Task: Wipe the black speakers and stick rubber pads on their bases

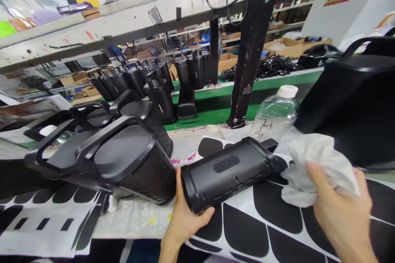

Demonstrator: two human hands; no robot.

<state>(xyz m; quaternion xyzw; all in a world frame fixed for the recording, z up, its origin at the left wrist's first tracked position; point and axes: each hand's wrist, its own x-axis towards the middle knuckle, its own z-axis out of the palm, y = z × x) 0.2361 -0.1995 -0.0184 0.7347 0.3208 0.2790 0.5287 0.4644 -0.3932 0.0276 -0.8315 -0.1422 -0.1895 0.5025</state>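
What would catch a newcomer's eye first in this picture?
Probably the crumpled white cloth in the right hand, bright against the dark things around it. Just left of it, the left hand holds a black housing by its near end, tilted over black-and-white sheets. Behind, a clear bottle stands out with its white cap.

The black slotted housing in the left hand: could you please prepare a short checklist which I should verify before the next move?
1. Left hand grips the black slotted housing at one end: ok.
2. Right hand holds the white cloth: ok.
3. Cloth clear of the housing: cannot tell; their outlines meet in this view.
4. Clear plastic bottle upright, white cap on: ok.
5. Housing's far side clean: cannot tell; it faces away.
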